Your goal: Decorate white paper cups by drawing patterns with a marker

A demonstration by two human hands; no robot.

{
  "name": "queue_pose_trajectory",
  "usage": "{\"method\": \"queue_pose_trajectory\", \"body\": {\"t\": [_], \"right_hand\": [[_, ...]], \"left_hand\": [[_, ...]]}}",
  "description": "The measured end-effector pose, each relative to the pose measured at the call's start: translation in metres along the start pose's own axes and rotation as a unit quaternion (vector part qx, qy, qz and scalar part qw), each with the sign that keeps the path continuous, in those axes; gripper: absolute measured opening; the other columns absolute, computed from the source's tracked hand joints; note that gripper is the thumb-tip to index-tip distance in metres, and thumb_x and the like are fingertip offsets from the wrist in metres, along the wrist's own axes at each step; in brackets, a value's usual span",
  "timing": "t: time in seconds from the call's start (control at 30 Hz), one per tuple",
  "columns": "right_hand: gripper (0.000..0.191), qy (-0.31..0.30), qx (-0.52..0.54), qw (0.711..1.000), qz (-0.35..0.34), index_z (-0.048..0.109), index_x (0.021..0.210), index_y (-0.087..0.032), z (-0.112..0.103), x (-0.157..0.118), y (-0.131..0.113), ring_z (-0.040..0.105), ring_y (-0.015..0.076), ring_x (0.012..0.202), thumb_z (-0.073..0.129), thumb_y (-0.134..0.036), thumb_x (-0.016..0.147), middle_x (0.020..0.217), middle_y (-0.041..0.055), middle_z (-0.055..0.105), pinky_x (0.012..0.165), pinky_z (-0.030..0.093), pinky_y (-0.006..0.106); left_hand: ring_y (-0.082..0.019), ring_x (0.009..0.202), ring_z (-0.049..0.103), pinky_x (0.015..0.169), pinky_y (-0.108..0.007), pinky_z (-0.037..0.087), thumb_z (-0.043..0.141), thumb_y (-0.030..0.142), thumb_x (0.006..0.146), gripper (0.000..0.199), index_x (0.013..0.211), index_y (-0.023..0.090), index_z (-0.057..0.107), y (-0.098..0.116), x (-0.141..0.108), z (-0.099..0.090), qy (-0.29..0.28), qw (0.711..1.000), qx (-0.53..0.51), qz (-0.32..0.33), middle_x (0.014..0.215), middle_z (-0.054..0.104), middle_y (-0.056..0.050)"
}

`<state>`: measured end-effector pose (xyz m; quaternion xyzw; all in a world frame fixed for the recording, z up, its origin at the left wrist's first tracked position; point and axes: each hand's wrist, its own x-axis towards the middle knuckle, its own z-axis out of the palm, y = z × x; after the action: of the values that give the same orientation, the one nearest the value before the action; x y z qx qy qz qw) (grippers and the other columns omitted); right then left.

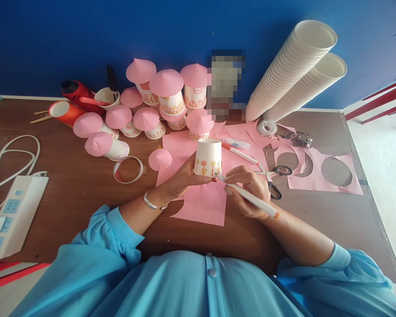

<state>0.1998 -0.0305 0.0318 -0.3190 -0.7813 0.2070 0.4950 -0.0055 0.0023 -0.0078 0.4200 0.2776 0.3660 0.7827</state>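
White cup (208, 152): left hand (181, 179) curls its fingers round it; right-hand (252, 181) fingers pinch a marker (254, 199); light, steady strokes suit the curved side.

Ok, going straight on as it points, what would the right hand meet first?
Likely the white cup in the left hand; the pen in the right hand points at its lower edge, depth unclear.

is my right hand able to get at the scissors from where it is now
Probably yes: the scissors lie just beside the right hand, handles showing, with nothing visible on top of them. The hand is holding a white marker, though, so it would likely need to put that down first.
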Motion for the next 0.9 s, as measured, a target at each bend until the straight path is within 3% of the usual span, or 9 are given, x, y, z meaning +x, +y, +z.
{"method": "queue_pose_trajectory", "body": {"t": [0.7,0.9], "right_hand": [[0.012,-0.011,-0.008,1.0,-0.002,0.059,0.099,-0.021,0.0002,0.0003,-0.0013,0.068,0.0173,0.07,0.062,-0.014,0.089,0.078,0.0034,0.065,0.055,0.053,0.028],[0.017,0.027,0.001,0.999,-0.021,0.06,0.108,-0.022,0.0019,-0.0015,0.0024,0.067,0.0192,0.076,0.06,-0.017,0.092,0.082,0.0038,0.065,0.059,0.056,0.031]], "left_hand": [[-0.022,0.097,0.067,0.085,-0.036,0.053,0.082,0.028,0.076,0.048,0.118,0.022,0.059,0.0021,0.0011,0.002,-0.003,1.0,0.02,-0.007,0.109,0.069,-0.006],[-0.025,0.112,0.061,0.091,-0.04,0.053,0.085,0.033,0.073,0.066,0.128,0.025,0.048,0.002,0.0011,0.006,0.053,0.985,0.157,0.043,0.12,0.061,-0.008]]}}
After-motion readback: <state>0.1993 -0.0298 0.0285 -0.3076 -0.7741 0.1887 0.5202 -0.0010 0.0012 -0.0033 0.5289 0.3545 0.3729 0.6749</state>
